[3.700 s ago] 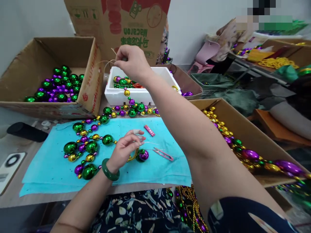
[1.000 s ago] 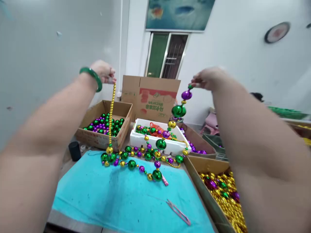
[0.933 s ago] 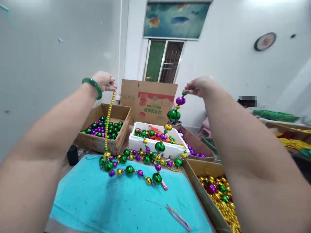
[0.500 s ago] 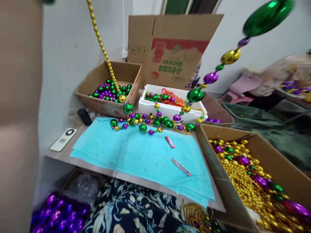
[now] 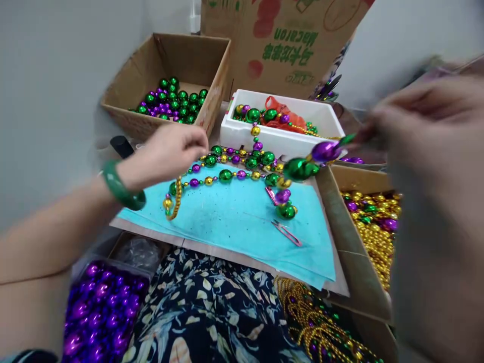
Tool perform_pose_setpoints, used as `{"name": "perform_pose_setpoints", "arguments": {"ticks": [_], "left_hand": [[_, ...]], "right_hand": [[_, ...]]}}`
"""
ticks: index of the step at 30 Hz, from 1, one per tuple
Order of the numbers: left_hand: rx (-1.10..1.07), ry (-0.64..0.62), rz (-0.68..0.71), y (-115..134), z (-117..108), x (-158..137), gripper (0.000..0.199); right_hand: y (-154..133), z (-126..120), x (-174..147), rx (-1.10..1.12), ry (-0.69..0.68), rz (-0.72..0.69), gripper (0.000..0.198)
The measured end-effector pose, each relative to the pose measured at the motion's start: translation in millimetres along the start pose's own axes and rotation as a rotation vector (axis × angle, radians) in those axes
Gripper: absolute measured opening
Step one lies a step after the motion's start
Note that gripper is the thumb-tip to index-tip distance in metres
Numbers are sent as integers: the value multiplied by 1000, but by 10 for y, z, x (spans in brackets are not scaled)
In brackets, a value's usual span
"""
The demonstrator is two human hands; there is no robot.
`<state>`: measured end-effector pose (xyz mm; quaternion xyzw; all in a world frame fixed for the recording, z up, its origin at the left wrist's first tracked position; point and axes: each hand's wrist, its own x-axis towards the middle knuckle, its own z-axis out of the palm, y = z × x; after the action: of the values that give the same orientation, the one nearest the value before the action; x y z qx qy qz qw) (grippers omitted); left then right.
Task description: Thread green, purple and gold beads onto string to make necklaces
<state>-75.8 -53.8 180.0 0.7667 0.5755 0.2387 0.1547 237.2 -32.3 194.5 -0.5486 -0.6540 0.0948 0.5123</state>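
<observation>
My left hand, a green bangle on its wrist, is closed over the left side of the blue cloth. From beneath its fingers a gold bead strand hangs in a loop, part of a string of green, purple and gold beads. My right hand, blurred by motion, pinches the other end of this bead necklace, close to a purple bead. Its middle sags across the cloth. More strung beads lie behind it. Pink thread snips and a small pink item rest on the cloth.
A cardboard box of green and purple beads stands back left. A white foam box is behind the cloth. Gold strands fill a carton at right. A tub of purple beads sits lower left; gold strands hang lower right.
Both hands have come down into view from high up, lowering the necklace ends toward the cloth. The camera has tilted further downward.
</observation>
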Motion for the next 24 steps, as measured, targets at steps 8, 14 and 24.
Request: {"name": "perform_pose_setpoints", "arguments": {"ticks": [8,14,24], "left_hand": [[-282,32,-122,-645,1524,16,12],[-709,-87,-291,-499,1903,-68,9],[-711,-184,-262,-400,1842,-54,11]], "right_hand": [[477,987,-1269,430,-533,573,19],[679,1348,-1382,706,-474,647,23],[776,1591,-1326,712,-492,734,20]]}}
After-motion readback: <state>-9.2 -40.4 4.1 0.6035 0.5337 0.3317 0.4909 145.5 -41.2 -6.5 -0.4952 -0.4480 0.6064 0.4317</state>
